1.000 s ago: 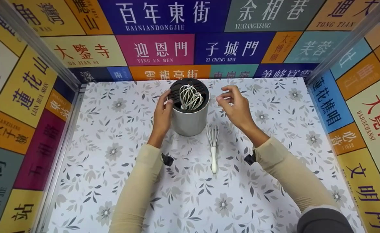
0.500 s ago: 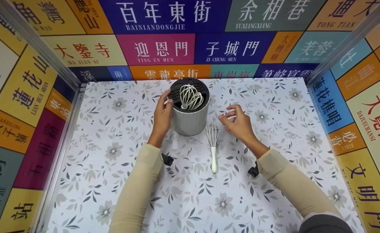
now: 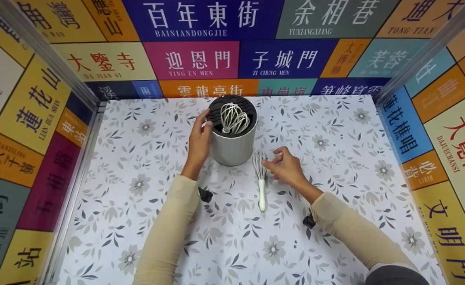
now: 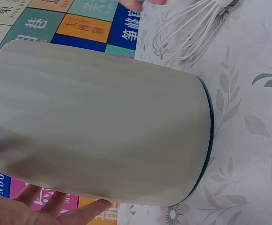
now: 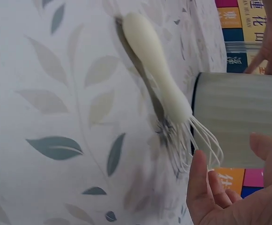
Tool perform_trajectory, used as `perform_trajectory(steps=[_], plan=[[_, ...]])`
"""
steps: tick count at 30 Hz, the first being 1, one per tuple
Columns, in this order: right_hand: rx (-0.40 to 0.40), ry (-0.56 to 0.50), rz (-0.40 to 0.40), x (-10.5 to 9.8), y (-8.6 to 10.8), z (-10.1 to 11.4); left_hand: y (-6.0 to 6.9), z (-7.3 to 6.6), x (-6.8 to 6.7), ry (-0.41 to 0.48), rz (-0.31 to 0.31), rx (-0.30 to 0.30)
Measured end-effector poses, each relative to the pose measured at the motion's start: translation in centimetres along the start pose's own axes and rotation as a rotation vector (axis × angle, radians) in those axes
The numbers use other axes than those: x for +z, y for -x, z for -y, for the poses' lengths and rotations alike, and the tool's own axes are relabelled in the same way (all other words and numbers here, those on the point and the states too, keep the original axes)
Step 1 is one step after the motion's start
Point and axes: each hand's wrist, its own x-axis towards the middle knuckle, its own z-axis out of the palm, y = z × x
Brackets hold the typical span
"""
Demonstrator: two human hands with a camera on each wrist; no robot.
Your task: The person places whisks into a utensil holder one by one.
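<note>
A grey cylindrical utensil holder (image 3: 233,150) with a black slotted top stands upright near the back of the table. White wire whisk loops (image 3: 230,114) stick out of its top; how many whisks they belong to I cannot tell. Against the holder's left side rests my left hand (image 3: 199,142), fingers toward the rim; the left wrist view shows its fingers (image 4: 86,211) extended along the wall. A white-handled whisk (image 3: 261,194) lies in front of the holder, wires toward it. My right hand (image 3: 289,168) is beside those wires, thumb and fingers apart, gripping nothing (image 5: 229,201).
A floral cloth (image 3: 272,249) covers the table. Panels with Chinese lettering (image 3: 192,59) rise at the back and both sides, close behind the holder. Dark wrist devices (image 3: 205,195) hang below both sleeves.
My right hand has come down from beside the holder's rim toward the front, reaching the wires of the lying whisk. The left hand, holder and whisks have stayed in place.
</note>
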Motion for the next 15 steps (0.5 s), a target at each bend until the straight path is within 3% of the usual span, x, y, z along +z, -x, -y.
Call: perform_trajectory(steps=[8,15], plan=[[0.007,0.097,0.013,1.2,0.5,-1.6,0.0,0.0,0.1,0.006,-0.002,-0.002],[0.088,0.052,0.069,1.9,1.0,-1.9,0.0,0.0,0.0,-0.003,-0.008,-0.004]])
